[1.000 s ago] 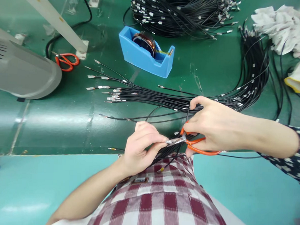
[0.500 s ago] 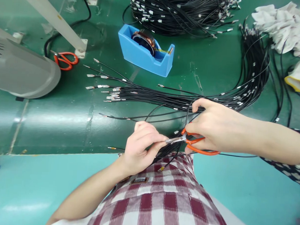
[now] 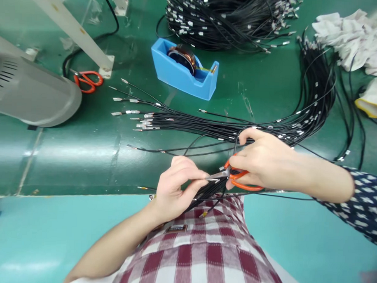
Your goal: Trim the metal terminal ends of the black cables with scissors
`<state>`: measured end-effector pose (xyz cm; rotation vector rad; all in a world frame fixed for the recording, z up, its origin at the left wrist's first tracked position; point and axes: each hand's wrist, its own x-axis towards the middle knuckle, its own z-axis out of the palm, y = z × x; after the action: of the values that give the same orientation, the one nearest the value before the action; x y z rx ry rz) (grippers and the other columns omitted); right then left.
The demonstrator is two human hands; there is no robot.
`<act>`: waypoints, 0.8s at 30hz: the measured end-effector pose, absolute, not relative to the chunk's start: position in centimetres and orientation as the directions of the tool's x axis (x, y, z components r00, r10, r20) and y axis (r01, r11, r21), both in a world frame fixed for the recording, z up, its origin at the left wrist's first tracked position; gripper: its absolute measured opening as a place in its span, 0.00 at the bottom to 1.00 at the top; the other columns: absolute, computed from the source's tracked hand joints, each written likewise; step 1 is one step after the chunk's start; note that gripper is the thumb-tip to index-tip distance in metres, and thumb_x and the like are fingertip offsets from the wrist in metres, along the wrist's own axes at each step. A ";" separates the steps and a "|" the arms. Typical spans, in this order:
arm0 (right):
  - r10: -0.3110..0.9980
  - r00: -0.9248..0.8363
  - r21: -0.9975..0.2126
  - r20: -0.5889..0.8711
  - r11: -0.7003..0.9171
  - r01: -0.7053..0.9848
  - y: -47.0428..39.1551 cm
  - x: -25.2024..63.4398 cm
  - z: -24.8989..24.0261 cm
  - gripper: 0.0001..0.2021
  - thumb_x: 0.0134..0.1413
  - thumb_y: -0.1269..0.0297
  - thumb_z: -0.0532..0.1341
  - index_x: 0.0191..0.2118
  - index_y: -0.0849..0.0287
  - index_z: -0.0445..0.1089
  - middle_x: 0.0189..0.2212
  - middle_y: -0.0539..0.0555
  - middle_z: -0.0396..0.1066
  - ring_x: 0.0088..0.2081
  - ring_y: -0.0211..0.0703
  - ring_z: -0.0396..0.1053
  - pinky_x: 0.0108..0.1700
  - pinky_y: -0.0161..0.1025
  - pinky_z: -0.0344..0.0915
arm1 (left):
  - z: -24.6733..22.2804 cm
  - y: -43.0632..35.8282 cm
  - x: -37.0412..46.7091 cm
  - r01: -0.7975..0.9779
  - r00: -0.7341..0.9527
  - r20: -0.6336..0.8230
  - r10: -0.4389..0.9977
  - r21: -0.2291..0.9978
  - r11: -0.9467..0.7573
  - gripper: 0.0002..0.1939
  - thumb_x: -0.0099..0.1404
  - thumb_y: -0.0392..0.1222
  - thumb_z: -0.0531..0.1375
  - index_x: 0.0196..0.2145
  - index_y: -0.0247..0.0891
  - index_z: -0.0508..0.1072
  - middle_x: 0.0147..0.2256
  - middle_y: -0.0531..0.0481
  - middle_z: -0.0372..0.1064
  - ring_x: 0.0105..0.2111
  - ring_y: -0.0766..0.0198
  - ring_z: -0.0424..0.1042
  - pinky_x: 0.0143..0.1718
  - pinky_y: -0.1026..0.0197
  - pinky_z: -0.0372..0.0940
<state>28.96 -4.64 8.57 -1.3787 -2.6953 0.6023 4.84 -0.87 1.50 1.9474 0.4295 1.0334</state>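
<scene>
My right hand (image 3: pixel 252 160) is closed round the orange handles of a pair of scissors (image 3: pixel 243 184). Their metal blades point left, with the tips at the fingertips of my left hand (image 3: pixel 181 184). Thumb and forefinger of that left hand pinch a thin cable end with a pale tip (image 3: pixel 214 181), lying along the blades. Behind the hands a bundle of black cables (image 3: pixel 189 124) with white labels stretches across the table. More black cables (image 3: pixel 207 191) hang over the table edge beneath the scissors, against the checked apron (image 3: pixel 203 249).
A blue tape dispenser (image 3: pixel 184 75) stands behind the bundle. Further back lies a large coil of black cables (image 3: pixel 217 27). Orange-handled scissors (image 3: pixel 90 81) rest beside a grey machine (image 3: pixel 38 91) and a metal post (image 3: pixel 71 26) at left. White gloves (image 3: pixel 349 37) lie at right.
The scissors and my right hand have shifted slightly left. A pale cable end now shows beside the blades. My left hand keeps its pinch, and the whole view has shifted slightly.
</scene>
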 end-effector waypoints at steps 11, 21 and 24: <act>0.973 -0.112 -0.721 -0.201 -0.070 0.690 -4.3 30.4 4.3 0.28 0.50 0.34 0.61 0.21 0.58 0.67 0.23 0.53 0.66 0.31 0.44 0.64 0.34 0.39 0.61 | -2.0 3.6 -0.7 0.396 -0.019 0.276 0.961 0.885 -0.246 0.07 0.67 0.43 0.60 0.34 0.39 0.68 0.32 0.49 0.70 0.35 0.59 0.73 0.42 0.53 0.69; 0.954 -0.202 -0.684 -0.221 -0.004 0.729 -1.9 27.9 4.0 0.30 0.53 0.33 0.57 0.18 0.57 0.62 0.16 0.50 0.61 0.25 0.41 0.62 0.26 0.37 0.57 | 0.4 2.8 1.5 0.764 0.645 -0.021 0.764 0.037 -0.644 0.17 0.69 0.31 0.52 0.53 0.36 0.70 0.48 0.38 0.73 0.44 0.47 0.73 0.54 0.39 0.58; 0.959 -0.221 -0.594 -0.177 0.074 0.801 -1.8 27.8 3.6 0.31 0.53 0.32 0.55 0.20 0.56 0.66 0.18 0.52 0.63 0.28 0.43 0.64 0.31 0.37 0.61 | 1.4 1.1 0.6 0.688 0.720 -0.208 0.662 0.087 -0.720 0.15 0.65 0.28 0.54 0.47 0.35 0.71 0.42 0.41 0.74 0.39 0.51 0.73 0.43 0.49 0.64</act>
<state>27.84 -1.76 3.59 -1.7711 -2.0928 0.8727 0.61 1.14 1.41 2.7650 1.0937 -0.2431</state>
